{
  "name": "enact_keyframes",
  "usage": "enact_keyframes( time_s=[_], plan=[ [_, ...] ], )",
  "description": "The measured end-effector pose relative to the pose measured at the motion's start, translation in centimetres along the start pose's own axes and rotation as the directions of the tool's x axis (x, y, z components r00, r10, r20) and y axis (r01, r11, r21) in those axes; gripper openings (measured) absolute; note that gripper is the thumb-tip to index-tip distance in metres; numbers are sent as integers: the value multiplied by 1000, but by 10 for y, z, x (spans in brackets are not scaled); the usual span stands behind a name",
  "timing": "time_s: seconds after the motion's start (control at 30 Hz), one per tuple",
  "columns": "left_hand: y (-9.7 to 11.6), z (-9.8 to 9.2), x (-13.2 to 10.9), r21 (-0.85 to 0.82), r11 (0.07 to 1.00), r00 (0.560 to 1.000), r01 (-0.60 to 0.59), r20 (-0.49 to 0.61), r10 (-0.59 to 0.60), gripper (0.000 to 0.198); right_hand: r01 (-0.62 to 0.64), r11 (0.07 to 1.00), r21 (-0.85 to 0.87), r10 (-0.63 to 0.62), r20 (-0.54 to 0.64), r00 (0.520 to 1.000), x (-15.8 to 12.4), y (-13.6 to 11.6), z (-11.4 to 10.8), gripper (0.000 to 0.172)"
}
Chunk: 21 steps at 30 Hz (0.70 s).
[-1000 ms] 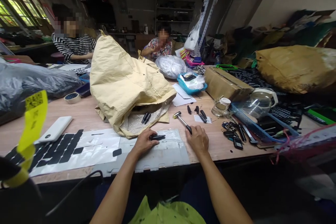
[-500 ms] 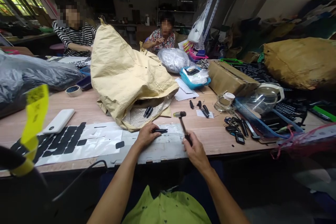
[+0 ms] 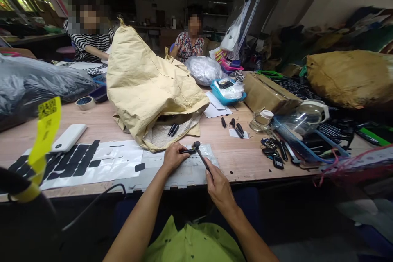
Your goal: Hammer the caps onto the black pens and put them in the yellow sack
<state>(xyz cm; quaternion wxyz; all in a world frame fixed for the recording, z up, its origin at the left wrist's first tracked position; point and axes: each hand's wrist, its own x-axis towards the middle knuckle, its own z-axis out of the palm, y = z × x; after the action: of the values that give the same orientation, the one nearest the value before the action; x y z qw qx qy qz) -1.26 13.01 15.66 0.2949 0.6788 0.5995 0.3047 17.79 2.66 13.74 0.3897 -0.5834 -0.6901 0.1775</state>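
My left hand (image 3: 174, 156) is closed on a slim black piece (image 3: 188, 152), its exact kind too small to make out, pinned on a grey plate (image 3: 153, 176) at the table's front. In my right hand (image 3: 219, 186) is a small hammer (image 3: 201, 156), gripped by its handle. The hammer's head is at the free end of the black piece; whether they touch I cannot tell. Behind my left hand, several similar black pieces (image 3: 173, 129) lie in the mouth of a big cream sack (image 3: 153, 82). More black pieces (image 3: 239, 128) lie to the right.
White sheets with black stickers (image 3: 82, 159) and a white power bank (image 3: 69, 137) lie left. To the right are keys (image 3: 270, 145), a glass jar (image 3: 260, 119), a blue tray (image 3: 307, 141) and a cardboard box (image 3: 267, 92). Two people (image 3: 92, 41) sit across the table.
My right hand has swung the hammer down and left, from raised to beside the black piece in my left hand. The person at the back centre has lowered a hand.
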Motion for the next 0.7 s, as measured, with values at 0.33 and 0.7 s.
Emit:
enact_keyframes(
  time_s=[0.33,0.7],
  plan=[
    [-2,2,1,-7,1000,1000,-10,18,10,14,53,988,-145,-49,31,998,9,-10,-7,49],
    [-2,1,1,-6,1000,998,-23,53,23,13,54,982,-183,-52,19,998,20,1,-5,48]
  ],
)
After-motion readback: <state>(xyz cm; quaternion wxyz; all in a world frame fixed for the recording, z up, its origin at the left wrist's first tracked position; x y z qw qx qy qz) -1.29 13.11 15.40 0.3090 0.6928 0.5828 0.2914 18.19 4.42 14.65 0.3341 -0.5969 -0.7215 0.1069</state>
